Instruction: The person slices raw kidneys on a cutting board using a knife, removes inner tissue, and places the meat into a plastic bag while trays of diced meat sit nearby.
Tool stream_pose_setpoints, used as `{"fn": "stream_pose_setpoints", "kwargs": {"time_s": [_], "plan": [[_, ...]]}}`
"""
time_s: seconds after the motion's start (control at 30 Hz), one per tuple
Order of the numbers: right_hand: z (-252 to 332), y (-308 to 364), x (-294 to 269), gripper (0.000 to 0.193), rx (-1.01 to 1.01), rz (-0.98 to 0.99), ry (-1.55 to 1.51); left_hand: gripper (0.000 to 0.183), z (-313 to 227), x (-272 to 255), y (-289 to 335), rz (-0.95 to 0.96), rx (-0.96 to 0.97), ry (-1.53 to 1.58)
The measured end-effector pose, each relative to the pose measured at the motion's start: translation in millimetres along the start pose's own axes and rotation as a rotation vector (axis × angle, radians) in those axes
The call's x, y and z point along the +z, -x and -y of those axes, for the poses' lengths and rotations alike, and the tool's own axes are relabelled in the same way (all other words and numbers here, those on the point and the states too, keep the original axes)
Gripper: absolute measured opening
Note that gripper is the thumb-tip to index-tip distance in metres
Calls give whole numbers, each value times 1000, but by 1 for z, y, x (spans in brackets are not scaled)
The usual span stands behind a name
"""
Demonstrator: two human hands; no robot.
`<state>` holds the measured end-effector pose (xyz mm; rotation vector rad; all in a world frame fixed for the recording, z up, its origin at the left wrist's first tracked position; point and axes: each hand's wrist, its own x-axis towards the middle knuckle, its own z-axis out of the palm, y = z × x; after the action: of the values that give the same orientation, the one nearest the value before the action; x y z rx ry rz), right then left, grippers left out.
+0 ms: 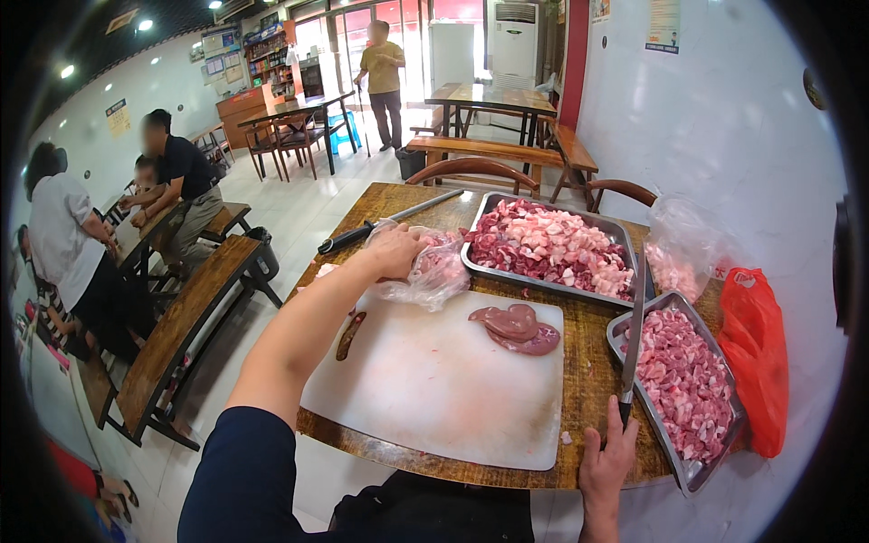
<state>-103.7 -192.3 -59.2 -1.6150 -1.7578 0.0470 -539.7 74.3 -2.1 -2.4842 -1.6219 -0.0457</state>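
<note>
My left hand (396, 251) reaches past the far left of the white cutting board (425, 398), its fingers curled on a clear plastic bag (436, 279) with pink meat inside. In my right hand (606, 460), near the table's front edge, is a long knife (634, 339) by its black handle, blade pointing away over the near tray's edge. Smooth reddish-brown organ pieces (518, 328), kidney-like, lie at the board's far right. A narrow brown object (350, 336) rests at its left; its kind is unclear. Behind my left hand lies a black-handled sharpening steel (416, 208).
A metal tray (466, 258) of diced meat stands behind the board; another tray (735, 425) of cut meat is at the right. Beside them are a clear bag (679, 249) and a red plastic bag (756, 362). People stand and sit near a wooden bench (181, 362) at left.
</note>
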Motion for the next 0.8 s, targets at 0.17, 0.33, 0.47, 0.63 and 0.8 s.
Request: {"fn": "stream_pose_setpoints", "kwargs": {"time_s": [0.17, 0.33, 0.47, 0.63, 0.8], "plan": [[3, 0, 0, 54, -24, -19, -4, 28, -9, -17, 15, -232, -119, -10], [8, 0, -3, 53, -32, -27, -24, 24, -2, -66, 29, -486, -267, -29], [5, 1, -1, 54, -17, -41, -35, 26, -5, -98, 50, -575, -280, -7], [-2, 1, 3, 55, -29, -87, -71, 33, -43, -96, 77, -618, -91, 126], [2, 0, 2, 55, -20, -74, -85, 36, -95, -46, 114, -366, -112, 393]]}}
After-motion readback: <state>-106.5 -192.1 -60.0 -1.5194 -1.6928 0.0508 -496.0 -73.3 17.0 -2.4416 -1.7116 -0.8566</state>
